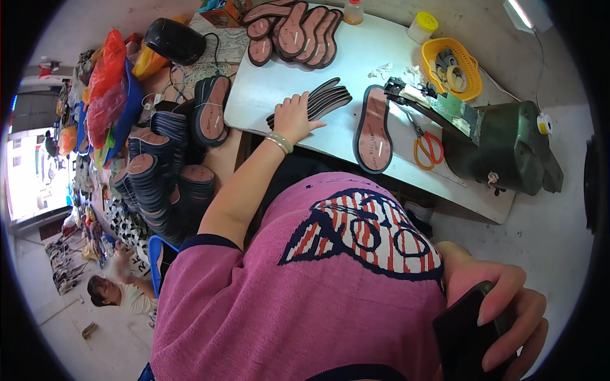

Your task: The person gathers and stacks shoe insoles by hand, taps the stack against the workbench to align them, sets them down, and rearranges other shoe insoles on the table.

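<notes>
My left hand (293, 120) lies across a stack of shoe insoles (330, 98) turned on edge on the white table. Its fingers reach over the far side and the thumb stays on the near side. To the right of that stack, a single pink-topped insole with a dark rim (373, 130) lies flat. Low on the right, close to my body, my right hand (502, 305) is closed around a flat black object that looks like a phone (467, 333); only part of it shows.
A green sewing machine (508, 146) stands at the table's right, with orange-handled scissors (429, 149) beside it. Behind are a yellow basket (451, 47) and a lidded jar (422, 28). More insoles (298, 32) lie at the back; tall insole stacks (152, 184) stand left. A person (124, 293) is far left.
</notes>
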